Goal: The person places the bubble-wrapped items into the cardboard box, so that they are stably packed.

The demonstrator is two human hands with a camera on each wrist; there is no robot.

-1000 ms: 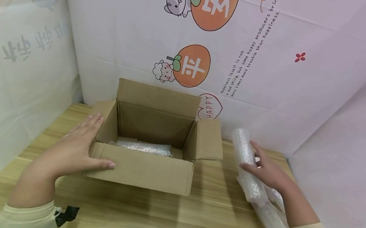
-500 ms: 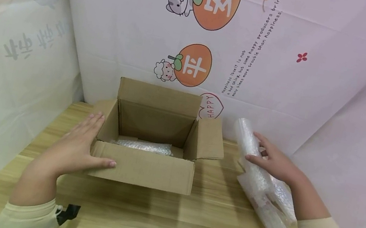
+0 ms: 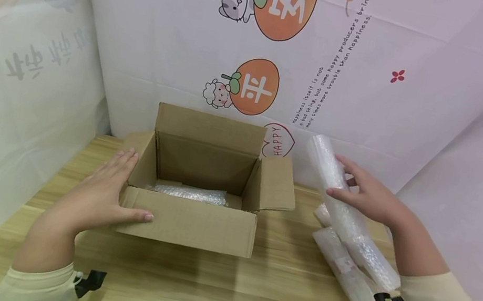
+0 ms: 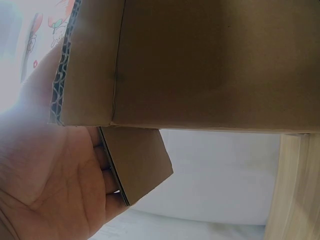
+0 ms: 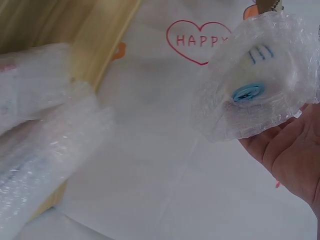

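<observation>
My left hand [image 3: 104, 194] rests at the left front corner of an open cardboard box [image 3: 186, 224]. Its fingers lie straight along the left side flap [image 4: 137, 162], and the thumb rests on the front flap. At the right, my right hand [image 3: 370, 196] grips a bubble-wrapped roll [image 3: 333, 176] between thumb and fingers, its far end tilted up. Seen end-on in the right wrist view, the bubble wrap [image 5: 265, 75] shows a pale thing inside with a blue ring and blue stripes. Another wrapped roll [image 3: 346, 269] lies below on the table.
Inside the box is a bubble-wrapped packet [image 3: 191, 194]. The end of a further wrapped roll [image 3: 323, 215] shows beside the held one. A printed white cloth wall [image 3: 353, 84] stands close behind the box, with cloth walls on both sides. The wooden table [image 3: 198, 292] extends in front.
My right hand has lifted the bubble-wrapped roll up and back, away from the other rolls, uncovering more of them. The left hand and box stay put.
</observation>
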